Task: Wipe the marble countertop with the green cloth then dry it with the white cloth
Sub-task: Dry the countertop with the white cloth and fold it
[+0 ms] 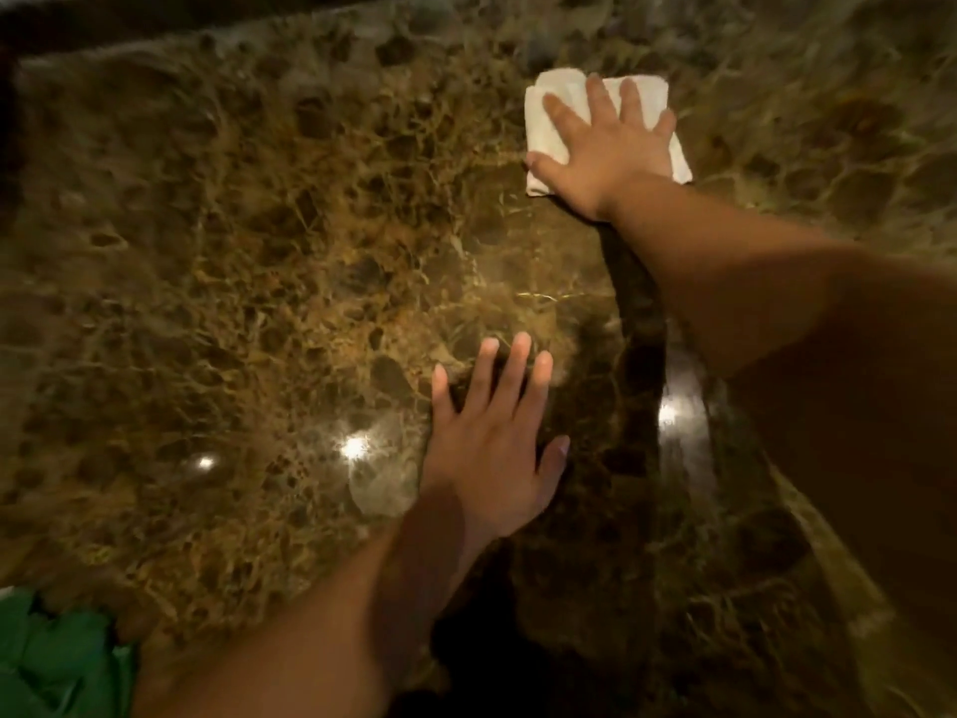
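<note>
The brown marble countertop (248, 241) fills the view and shines with lamp reflections. A folded white cloth (549, 132) lies flat on it at the upper right, and my right hand (606, 147) presses down on it with fingers spread. My left hand (492, 448) rests flat on the bare marble nearer to me, fingers apart, holding nothing. The green cloth (57, 660) lies crumpled at the bottom left corner, apart from both hands.
The countertop's dark back edge (155, 23) runs along the top of the view. A paler marble band (828, 551) slants down the lower right, beside my right forearm.
</note>
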